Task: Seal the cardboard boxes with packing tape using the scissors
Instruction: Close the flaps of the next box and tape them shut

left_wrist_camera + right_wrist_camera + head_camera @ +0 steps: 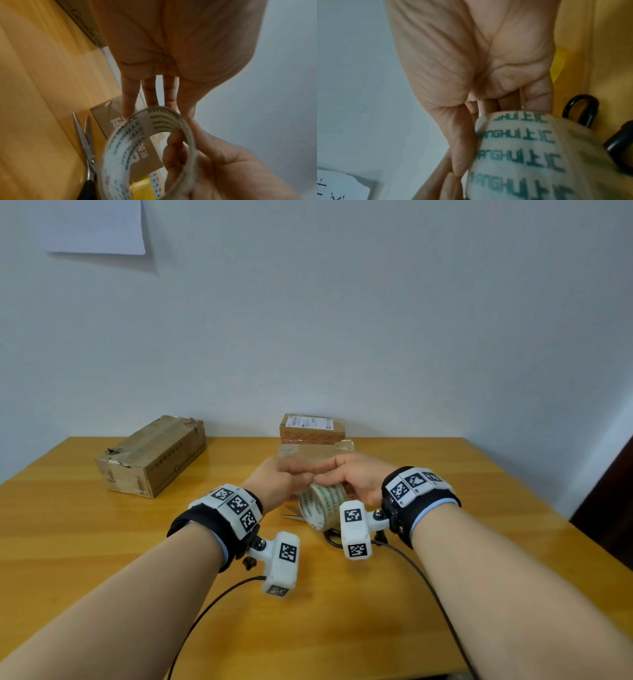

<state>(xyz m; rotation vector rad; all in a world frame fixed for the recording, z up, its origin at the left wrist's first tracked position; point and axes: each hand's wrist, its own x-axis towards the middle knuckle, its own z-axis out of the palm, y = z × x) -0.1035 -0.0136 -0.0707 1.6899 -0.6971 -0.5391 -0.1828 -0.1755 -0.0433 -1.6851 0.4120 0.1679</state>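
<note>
Fingers of the left hand reach straight out to the top rim of the packing tape roll, while the right hand curls around the roll, some fingers hooked through its core, and holds it upright above the bench. The two hands meet at the top of the roll, so my guess is they are hunting for the loose end. To do this well, the right hand should keep the roll steady and turn it slowly, letting a left fingernail find the seam and lift one corner before peeling straight along the tape, not sideways, or it will split into a strip. The scissors lie slightly parted on the bench just under the roll, near enough to pick up for the cut. Beyond the hands sit two stacked cardboard boxes; a larger cardboard box rests well apart to the left.

Whether the left fingertips actually pinch tape I cannot tell; the roll hides them. The tape's end itself is not discernible, the roll's print is blurred, and the lower stacked box is mostly covered by the hands.
</note>
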